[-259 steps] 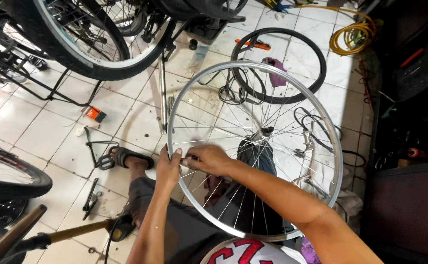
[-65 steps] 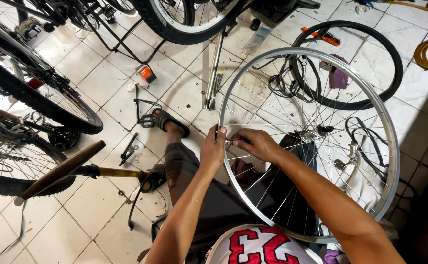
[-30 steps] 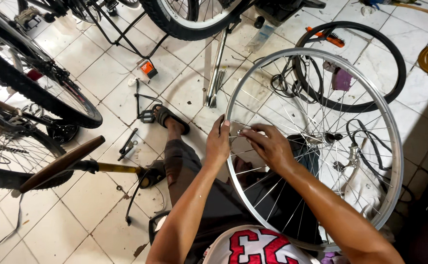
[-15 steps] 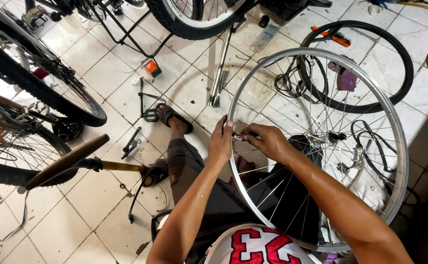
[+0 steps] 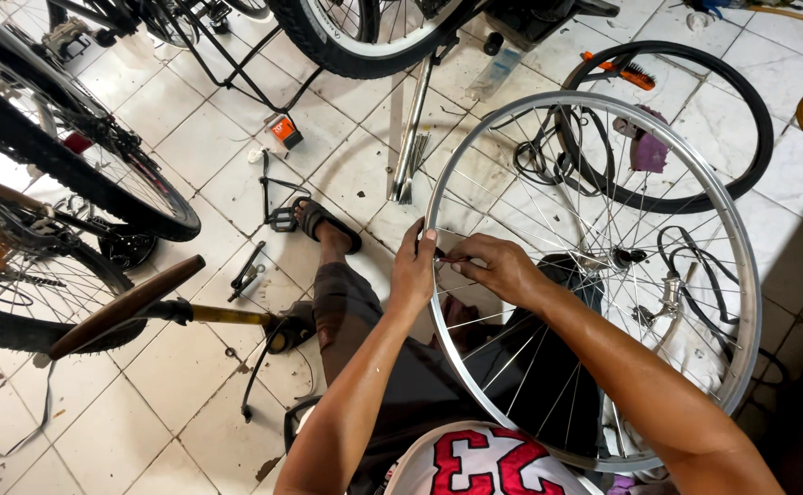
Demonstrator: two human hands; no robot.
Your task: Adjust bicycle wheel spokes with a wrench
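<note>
At the middle of the frame, the left hand [image 5: 413, 273] gripped the silver wheel rim [image 5: 736, 243] on its left side, while the right hand [image 5: 498, 266] pinched a spoke [image 5: 475, 197] end just inside it. That wheel stood across the person's lap, filling the right half. Beyond, a loose black tyre [image 5: 757, 137] lay upper right, and a sandalled foot [image 5: 325, 225] rested left of centre.

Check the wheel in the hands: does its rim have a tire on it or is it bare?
Bare. The silver rim shows uncovered metal all round; a loose black tire lies on the floor behind it.
</note>
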